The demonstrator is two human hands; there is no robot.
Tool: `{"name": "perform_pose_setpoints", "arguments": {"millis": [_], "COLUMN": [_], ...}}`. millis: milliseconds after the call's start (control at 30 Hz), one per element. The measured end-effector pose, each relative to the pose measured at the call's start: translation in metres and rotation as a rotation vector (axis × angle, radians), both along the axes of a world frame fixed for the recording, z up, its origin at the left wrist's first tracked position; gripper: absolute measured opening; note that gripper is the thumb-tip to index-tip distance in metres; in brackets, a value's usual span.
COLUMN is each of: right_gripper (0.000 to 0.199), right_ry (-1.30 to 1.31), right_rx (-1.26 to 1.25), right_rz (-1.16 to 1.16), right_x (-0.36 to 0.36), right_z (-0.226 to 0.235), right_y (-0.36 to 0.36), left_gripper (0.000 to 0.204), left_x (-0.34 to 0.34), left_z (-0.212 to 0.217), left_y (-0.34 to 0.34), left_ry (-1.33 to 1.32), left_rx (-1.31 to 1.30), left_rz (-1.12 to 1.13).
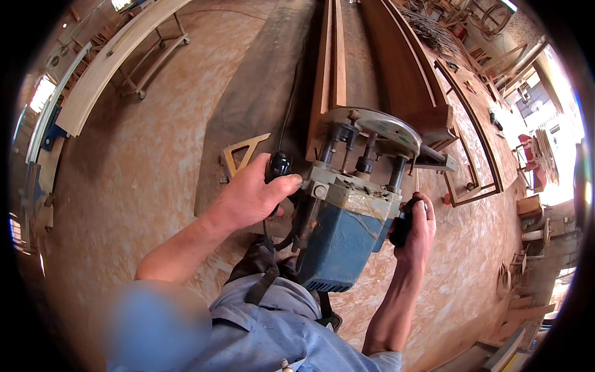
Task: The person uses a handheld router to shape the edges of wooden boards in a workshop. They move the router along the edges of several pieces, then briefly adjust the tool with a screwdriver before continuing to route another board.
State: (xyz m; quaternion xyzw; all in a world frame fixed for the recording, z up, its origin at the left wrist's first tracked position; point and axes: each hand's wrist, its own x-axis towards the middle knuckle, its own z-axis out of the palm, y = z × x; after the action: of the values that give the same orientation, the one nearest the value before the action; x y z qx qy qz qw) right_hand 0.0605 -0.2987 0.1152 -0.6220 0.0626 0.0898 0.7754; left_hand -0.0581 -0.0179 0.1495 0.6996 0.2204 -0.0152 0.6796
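A plunge router (347,217) with a blue motor housing is held in front of my body. Its round metal base plate (387,129) faces away from me, near the ends of the long wooden boards (331,68). My left hand (251,195) is closed round the black knob on the router's left side, thumb on top. On the right side, my right hand (418,226) grips the other black handle. A yellow triangular square (238,155) lies on the dark work surface just beyond my left hand.
The dark workbench (248,105) stretches away ahead, with a black cord along it. A wooden frame (471,149) stands at the right. Pale boards (118,56) rest on a wheeled stand at the far left. Timber and clutter line the right wall.
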Motion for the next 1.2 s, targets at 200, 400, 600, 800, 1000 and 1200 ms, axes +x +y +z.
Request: {"name": "perform_pose_setpoints", "arguments": {"millis": [200, 400, 600, 800, 1000, 1200], "right_gripper": [0.029, 0.03, 0.03, 0.028, 0.028, 0.027], "right_ry": [-0.059, -0.074, -0.088, -0.055, -0.047, -0.027], "right_rx": [0.034, 0.048, 0.005, -0.038, -0.029, -0.04], "right_rz": [-0.017, -0.013, -0.014, -0.032, -0.052, -0.055], "right_x": [-0.01, -0.006, 0.005, 0.014, 0.013, -0.013], "right_z": [-0.005, -0.005, -0.003, -0.005, -0.017, -0.028], "right_y": [-0.002, -0.006, -0.008, -0.009, -0.01, -0.02], "left_gripper": [0.049, 0.04, 0.028, 0.025, 0.03, 0.033], "left_x": [0.0, 0.009, 0.025, 0.032, 0.031, 0.007], "left_z": [-0.005, -0.004, -0.015, -0.023, -0.036, -0.033], "left_y": [0.01, 0.011, 0.006, -0.005, -0.009, -0.023], "left_ry": [-0.029, 0.044, 0.071, 0.044, 0.018, 0.046], "left_rx": [0.093, -0.025, -0.2, -0.208, -0.174, -0.072], "left_rz": [-0.089, -0.121, -0.088, 0.033, 0.059, 0.069]}}
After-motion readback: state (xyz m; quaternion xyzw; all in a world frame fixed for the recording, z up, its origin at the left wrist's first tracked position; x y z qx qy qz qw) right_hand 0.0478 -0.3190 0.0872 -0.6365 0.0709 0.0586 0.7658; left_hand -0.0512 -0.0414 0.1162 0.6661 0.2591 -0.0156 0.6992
